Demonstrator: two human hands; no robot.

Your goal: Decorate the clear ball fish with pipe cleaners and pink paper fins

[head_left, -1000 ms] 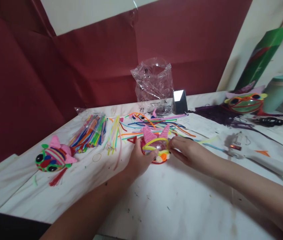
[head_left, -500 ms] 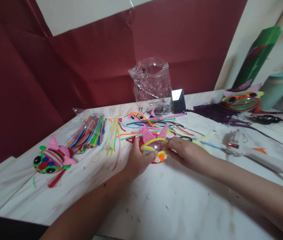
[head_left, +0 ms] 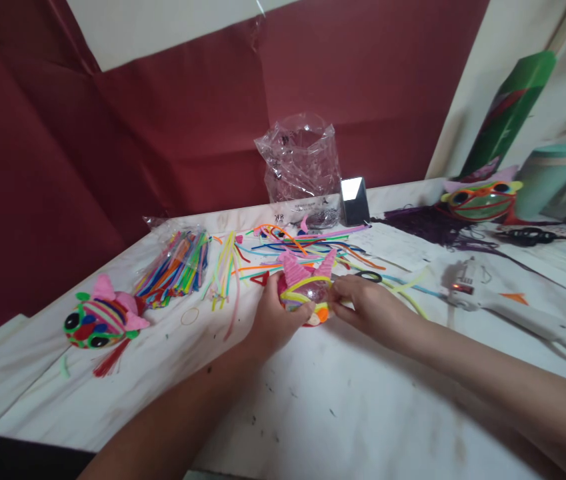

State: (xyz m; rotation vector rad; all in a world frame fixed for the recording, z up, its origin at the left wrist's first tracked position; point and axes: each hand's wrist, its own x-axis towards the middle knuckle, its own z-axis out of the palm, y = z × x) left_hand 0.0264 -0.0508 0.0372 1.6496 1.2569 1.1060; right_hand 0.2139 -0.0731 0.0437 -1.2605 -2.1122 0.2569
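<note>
A clear, rounded craft animal (head_left: 315, 288) with pink pipe-cleaner ears, yellow strips and an orange spot is held low over the table. My left hand (head_left: 279, 310) is wrapped round its left side, thumb across the front. At its right edge, my right hand (head_left: 357, 301) has thumb and fingers pinched together where a yellow pipe cleaner (head_left: 305, 287) ends; the fingertips partly hide what is between them. Behind the right hand shows a black scissor handle (head_left: 369, 275). Loose coloured pipe cleaners (head_left: 263, 250) lie beyond the craft.
On the left sit a finished fish-like craft (head_left: 103, 313) and a bag of pipe cleaners (head_left: 177, 267). A white glue gun (head_left: 473, 287) lies to the right, its cord trailing. Farther back are a dark phone-like device (head_left: 355, 202), a clear plastic bag (head_left: 303, 167) and another craft (head_left: 483, 201).
The view has shifted slightly. My right hand has moved a little lower, and more of the black scissor handle shows behind it. My left hand keeps its hold.
</note>
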